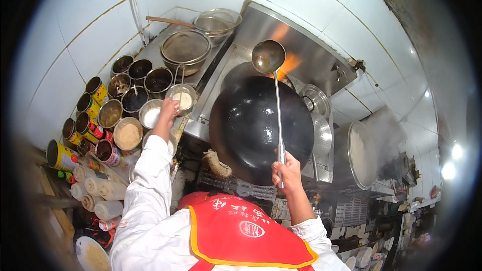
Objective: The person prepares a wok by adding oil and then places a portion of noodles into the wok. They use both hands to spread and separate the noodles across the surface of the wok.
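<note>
In my right hand (288, 173) is the long handle of a steel ladle (278, 101). Its bowl is raised above the far rim of a large black wok (260, 131), whose surface shines with oil. My left hand (171, 109) reaches to the seasoning counter, its fingers at the near-left rim of a small metal bowl (184, 99) of pale contents. A looped wire handle (182, 77) rises from that bowl; I cannot tell whether my fingers grip it or the rim. Beside the hand sit a bowl of white powder (152, 116) and one of tan powder (128, 134).
Flames (290, 63) rise behind the wok. A perforated skimmer (321, 133) lies to its right, near a steaming stockpot (361, 154). Strainers (186, 47) rest on pots at the back left. Dark sauce pots (140, 68), open cans (62, 156) and squeeze bottles (109, 190) crowd the left.
</note>
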Action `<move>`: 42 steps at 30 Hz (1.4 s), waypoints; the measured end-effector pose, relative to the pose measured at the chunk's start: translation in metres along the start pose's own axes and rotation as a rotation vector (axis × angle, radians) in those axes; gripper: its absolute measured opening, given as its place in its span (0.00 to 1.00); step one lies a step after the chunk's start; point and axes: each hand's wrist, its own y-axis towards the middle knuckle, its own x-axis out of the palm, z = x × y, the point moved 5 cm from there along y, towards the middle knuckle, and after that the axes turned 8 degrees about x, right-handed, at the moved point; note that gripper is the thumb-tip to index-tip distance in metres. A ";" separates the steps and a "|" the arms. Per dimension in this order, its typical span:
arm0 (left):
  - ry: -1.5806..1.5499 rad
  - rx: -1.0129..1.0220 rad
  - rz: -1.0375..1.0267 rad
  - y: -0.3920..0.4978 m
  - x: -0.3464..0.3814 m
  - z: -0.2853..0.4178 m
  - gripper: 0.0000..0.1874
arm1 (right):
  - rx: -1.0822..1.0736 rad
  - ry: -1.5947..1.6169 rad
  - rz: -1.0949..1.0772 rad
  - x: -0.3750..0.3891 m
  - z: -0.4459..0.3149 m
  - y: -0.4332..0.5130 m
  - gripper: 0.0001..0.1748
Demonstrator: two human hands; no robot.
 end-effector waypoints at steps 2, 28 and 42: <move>-0.309 -0.235 -0.179 0.005 0.017 0.001 0.22 | 0.003 -0.038 -0.009 0.018 0.000 0.012 0.26; 0.137 0.182 -0.273 -0.028 0.004 0.129 0.07 | -0.135 -0.248 0.020 0.174 -0.023 0.164 0.11; 0.319 0.304 -0.216 -0.019 0.023 0.047 0.09 | 0.085 -0.580 0.119 0.114 0.019 0.092 0.19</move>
